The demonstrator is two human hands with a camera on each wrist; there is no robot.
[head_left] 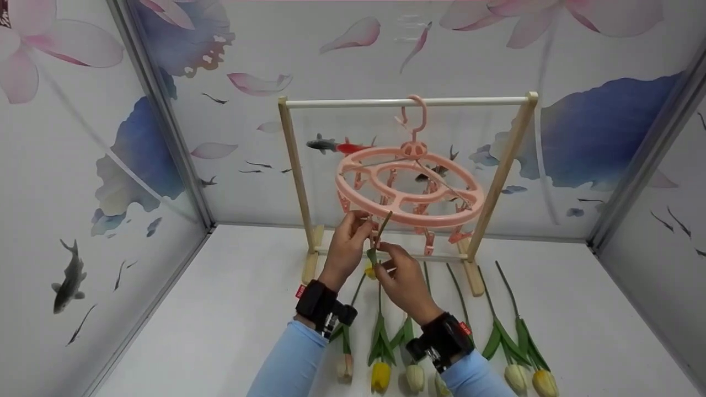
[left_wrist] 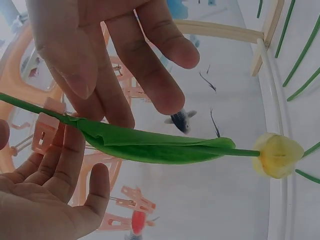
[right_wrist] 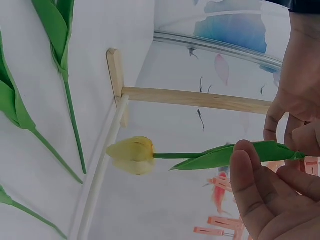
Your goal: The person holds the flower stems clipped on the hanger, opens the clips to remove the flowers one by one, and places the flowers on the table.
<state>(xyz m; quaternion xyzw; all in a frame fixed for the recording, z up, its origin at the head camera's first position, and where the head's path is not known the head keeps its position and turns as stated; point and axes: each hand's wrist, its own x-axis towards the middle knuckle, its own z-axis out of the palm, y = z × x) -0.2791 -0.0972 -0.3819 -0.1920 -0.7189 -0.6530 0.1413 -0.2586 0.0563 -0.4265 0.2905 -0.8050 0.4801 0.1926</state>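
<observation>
A tulip with a pale yellow head and green leaves hangs head down below the round pink drying hanger. In the left wrist view, its stem crosses a pink clip; whether the clip's jaws grip it is hard to see. My left hand pinches this clip, fingers close to the stem. My right hand holds the tulip around its stem and leaf base, just below the clip. In the right wrist view, two of its fingertips lie in front of the leaf; others are partly hidden.
A wooden stand with a white bar carries the hanger by its hook. Other pink clips dangle from the ring. Several more tulips lie in a row on the white table, stems toward the stand. Printed panels surround the table.
</observation>
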